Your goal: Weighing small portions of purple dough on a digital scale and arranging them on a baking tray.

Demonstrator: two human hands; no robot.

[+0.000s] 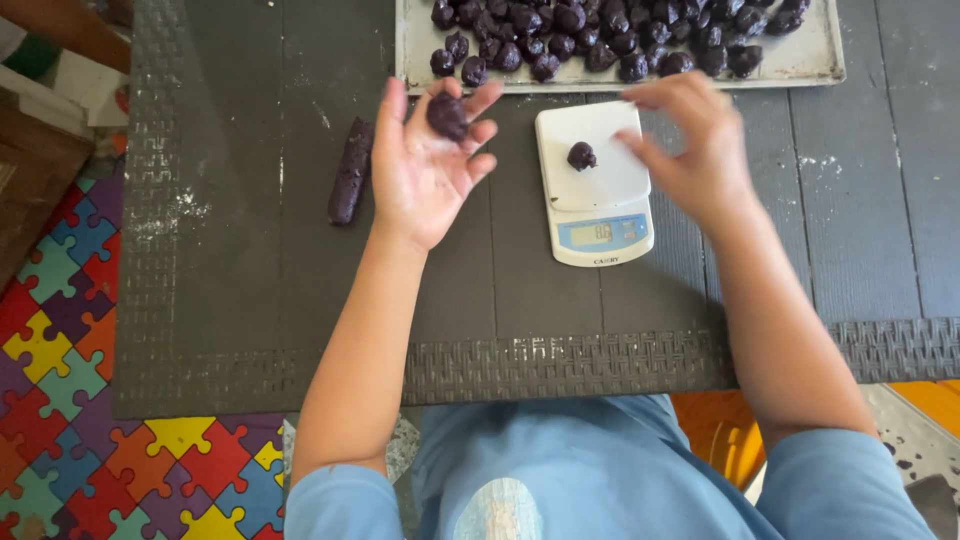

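Left hand (425,165), fingers spread, cradles dark purple dough ball (447,115) left of white digital kitchen scale (594,180); right hand (690,140), fingers loosely apart, empty, hovers over scale's small dark dough lump (581,155).

A dark log of dough (350,172) lies on the dark table (240,280), off to one side. A metal tray (810,62) at the far edge holds many dark purple balls (600,35). White flour smudges (175,212) mark the table. A bright puzzle-piece mat (60,400) covers the floor beside it.
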